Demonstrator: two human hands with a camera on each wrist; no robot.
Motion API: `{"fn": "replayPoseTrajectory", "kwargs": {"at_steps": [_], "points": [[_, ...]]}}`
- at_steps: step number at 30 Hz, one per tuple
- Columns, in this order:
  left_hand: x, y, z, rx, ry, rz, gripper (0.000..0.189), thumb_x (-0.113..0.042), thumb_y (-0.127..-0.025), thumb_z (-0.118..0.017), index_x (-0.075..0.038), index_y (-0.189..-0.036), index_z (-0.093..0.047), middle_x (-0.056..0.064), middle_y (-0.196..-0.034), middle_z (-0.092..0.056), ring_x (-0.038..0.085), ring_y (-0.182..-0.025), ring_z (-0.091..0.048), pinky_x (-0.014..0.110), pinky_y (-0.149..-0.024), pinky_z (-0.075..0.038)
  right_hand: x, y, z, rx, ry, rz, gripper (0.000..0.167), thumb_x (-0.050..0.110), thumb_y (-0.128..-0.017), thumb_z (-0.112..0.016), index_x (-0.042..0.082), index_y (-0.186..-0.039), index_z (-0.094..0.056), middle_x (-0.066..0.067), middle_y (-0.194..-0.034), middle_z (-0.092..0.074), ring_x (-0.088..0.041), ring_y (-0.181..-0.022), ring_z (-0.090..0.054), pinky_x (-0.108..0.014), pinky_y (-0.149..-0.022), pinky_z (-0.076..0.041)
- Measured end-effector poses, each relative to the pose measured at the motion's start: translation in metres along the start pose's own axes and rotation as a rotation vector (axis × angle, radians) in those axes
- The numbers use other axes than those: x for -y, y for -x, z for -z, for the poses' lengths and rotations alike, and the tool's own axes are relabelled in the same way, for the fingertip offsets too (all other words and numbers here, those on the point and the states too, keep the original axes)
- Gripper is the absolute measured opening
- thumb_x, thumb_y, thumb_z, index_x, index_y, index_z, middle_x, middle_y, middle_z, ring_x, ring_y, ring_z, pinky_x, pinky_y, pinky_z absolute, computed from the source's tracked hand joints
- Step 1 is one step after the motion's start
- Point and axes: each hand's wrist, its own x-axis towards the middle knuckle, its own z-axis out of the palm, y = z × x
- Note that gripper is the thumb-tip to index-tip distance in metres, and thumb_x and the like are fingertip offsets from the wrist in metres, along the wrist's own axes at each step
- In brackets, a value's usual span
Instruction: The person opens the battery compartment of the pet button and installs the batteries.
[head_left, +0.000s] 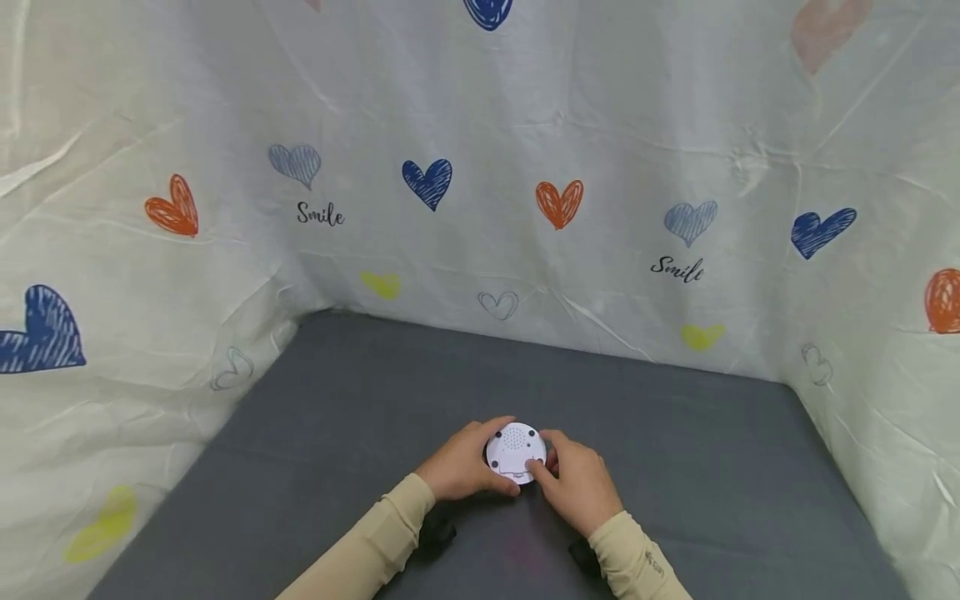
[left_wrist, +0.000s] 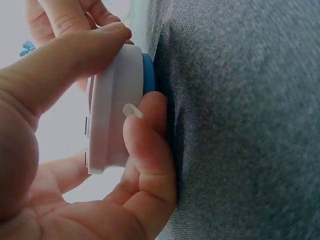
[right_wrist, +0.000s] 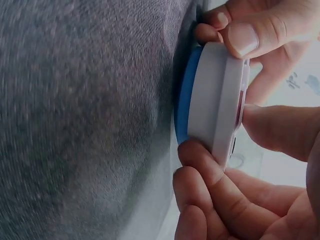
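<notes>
A round white device (head_left: 513, 451) is held just over the table, its flat back facing up. That back shows a patch of speaker holes, small dark feet and a cover outline near the lower edge. Both wrist views show its white side wall (left_wrist: 117, 105) and a blue part (right_wrist: 186, 97) underneath, facing the cloth. My left hand (head_left: 463, 463) grips the rim from the left, thumb at the near edge and fingers around the far side. From the right, my right hand (head_left: 583, 485) holds the rim, with its thumb (right_wrist: 280, 127) pressing on the back near the cover.
Dark grey cloth covers the table (head_left: 375, 375). White sheeting (head_left: 615, 108) printed with hearts and the word "Smile" encloses it at the back and both sides. Black wrist-worn items (head_left: 437, 536) hang beneath both sleeves.
</notes>
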Motion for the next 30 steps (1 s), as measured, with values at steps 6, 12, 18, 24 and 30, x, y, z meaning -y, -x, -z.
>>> {"fn": "replayPoseTrajectory", "kwargs": {"at_steps": [6, 12, 18, 24, 30], "points": [[-0.001, 0.0, -0.001, 0.007, 0.006, 0.0, 0.105, -0.032, -0.073, -0.102, -0.012, -0.162, -0.05, 0.015, -0.133, -0.065, 0.021, -0.107, -0.059, 0.044, -0.093, -0.051, -0.002, 0.003, -0.004, -0.004, -0.033, -0.029, 0.042, 0.023, -0.095, -0.083, 0.005, -0.13, -0.072, 0.007, -0.08, -0.066, -0.002, -0.068, -0.056, -0.024, -0.062, -0.045], [-0.002, -0.001, 0.0, -0.001, -0.006, 0.002, 0.104, -0.032, -0.072, -0.102, -0.013, -0.161, -0.051, 0.015, -0.135, -0.065, 0.022, -0.11, -0.06, 0.045, -0.096, -0.052, 0.0, 0.002, -0.004, -0.015, -0.043, -0.033, 0.041, 0.021, -0.094, -0.084, 0.004, -0.129, -0.072, 0.006, -0.079, -0.064, -0.002, -0.067, -0.055, -0.024, -0.061, -0.044], [0.001, -0.001, 0.001, -0.021, -0.018, 0.004, 0.104, -0.034, -0.073, -0.102, -0.015, -0.162, -0.051, 0.015, -0.138, -0.064, 0.022, -0.112, -0.061, 0.046, -0.096, -0.052, 0.0, 0.0, -0.006, 0.005, -0.033, -0.029, 0.042, 0.022, -0.096, -0.082, 0.004, -0.133, -0.07, 0.006, -0.079, -0.063, -0.003, -0.068, -0.052, -0.024, -0.062, -0.044], [0.001, -0.002, 0.007, -0.073, -0.043, -0.022, 0.104, -0.03, -0.071, -0.104, -0.022, -0.161, -0.053, 0.014, -0.142, -0.063, 0.024, -0.115, -0.062, 0.047, -0.098, -0.053, 0.002, -0.001, -0.005, -0.013, -0.092, -0.032, 0.043, 0.025, -0.098, -0.08, 0.008, -0.136, -0.07, 0.009, -0.082, -0.064, -0.002, -0.067, -0.053, -0.022, -0.061, -0.044], [-0.003, -0.001, 0.01, -0.08, -0.012, -0.03, 0.09, -0.036, -0.082, -0.096, -0.026, -0.16, -0.053, 0.014, -0.138, -0.063, 0.022, -0.103, -0.064, 0.042, -0.086, -0.058, 0.002, -0.001, -0.002, -0.018, -0.119, -0.047, 0.045, 0.026, -0.099, -0.08, 0.011, -0.139, -0.068, 0.007, -0.088, -0.07, -0.002, -0.07, -0.059, -0.023, -0.062, -0.047]]}}
